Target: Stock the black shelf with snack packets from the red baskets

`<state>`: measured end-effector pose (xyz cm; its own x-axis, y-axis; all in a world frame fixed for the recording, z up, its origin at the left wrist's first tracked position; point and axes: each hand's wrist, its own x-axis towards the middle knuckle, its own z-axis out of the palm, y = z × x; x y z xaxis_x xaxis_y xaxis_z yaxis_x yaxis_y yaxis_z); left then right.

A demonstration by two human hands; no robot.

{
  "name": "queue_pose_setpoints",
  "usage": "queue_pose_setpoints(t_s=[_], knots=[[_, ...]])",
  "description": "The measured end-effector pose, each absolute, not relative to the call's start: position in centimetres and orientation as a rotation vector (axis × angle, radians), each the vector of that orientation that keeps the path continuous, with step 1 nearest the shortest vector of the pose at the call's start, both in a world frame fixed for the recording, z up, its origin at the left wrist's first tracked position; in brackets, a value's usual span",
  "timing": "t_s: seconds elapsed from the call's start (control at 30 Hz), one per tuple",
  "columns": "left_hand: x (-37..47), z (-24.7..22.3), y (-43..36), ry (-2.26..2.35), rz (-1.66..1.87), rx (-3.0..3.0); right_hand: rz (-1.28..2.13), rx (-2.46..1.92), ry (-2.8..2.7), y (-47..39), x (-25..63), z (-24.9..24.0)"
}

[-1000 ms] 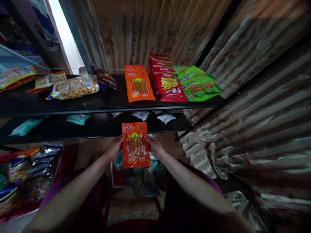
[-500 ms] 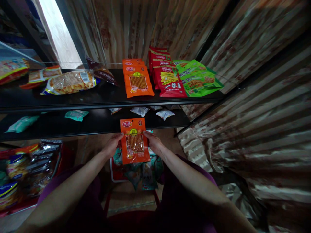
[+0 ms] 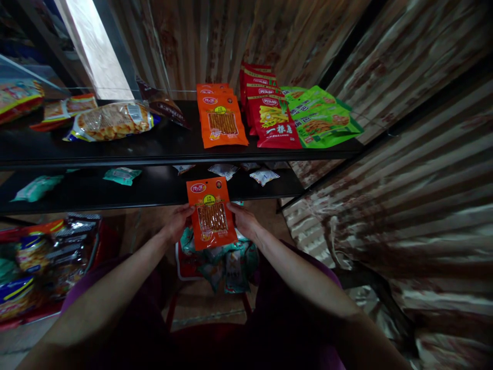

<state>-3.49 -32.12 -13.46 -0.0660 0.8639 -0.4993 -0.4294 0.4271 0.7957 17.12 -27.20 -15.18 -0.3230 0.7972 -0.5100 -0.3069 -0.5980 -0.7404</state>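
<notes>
An orange snack packet (image 3: pixel 212 215) with a clear window showing brown sticks is held upright in front of me, below the shelf edge. My left hand (image 3: pixel 177 221) grips its left side, and my right hand (image 3: pixel 242 218) grips its right side, thumbs on the front. On the upper shelf (image 3: pixel 162 146), similar orange packets (image 3: pixel 223 121) stand in a row. Beside them are red packets (image 3: pixel 275 121) and, farther right, green packets (image 3: pixel 323 123). Beneath the held packet, teal packets (image 3: pixel 234 270) lie in a red container (image 3: pixel 188 271), partly hidden.
Bagged bread-like snacks (image 3: pixel 111 123) and a brown packet (image 3: pixel 164 105) lie on the shelf's left. Small wrapped pieces (image 3: pixel 264 177) rest on the lower shelf (image 3: pixel 162 192). A red basket (image 3: pixel 98 246) full of packets sits at lower left. Corrugated sheeting (image 3: pixel 416 195) rises on the right.
The held orange packet tilts slightly more to one side, with both hands still on it. The view has shifted a little, so the shelves appear higher.
</notes>
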Motion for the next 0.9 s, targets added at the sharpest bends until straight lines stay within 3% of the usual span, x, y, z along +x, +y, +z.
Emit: queue_pose_setpoints(t_s=[0.2, 0.43, 0.67, 0.9], knots=[[-3.8, -13.2, -31.5, 1.237, 1.165, 0.427, 2.14, -1.113, -0.768, -27.9, 17.4, -14.0], [-4.1, -13.5, -31.3, 1.204, 1.185, 0.396, 2.059, -1.101, -0.693, -28.3, 17.5, -14.6], [-3.6, -13.5, -32.6, 1.149, 0.866, 0.492, 2.012, -1.125, -0.62, -27.2, 18.0, -15.7], [-3.1, -14.5, -33.1, 1.218, 0.9, 0.59, 2.008, -1.114, -0.585, -26.8, 17.7, -15.9]])
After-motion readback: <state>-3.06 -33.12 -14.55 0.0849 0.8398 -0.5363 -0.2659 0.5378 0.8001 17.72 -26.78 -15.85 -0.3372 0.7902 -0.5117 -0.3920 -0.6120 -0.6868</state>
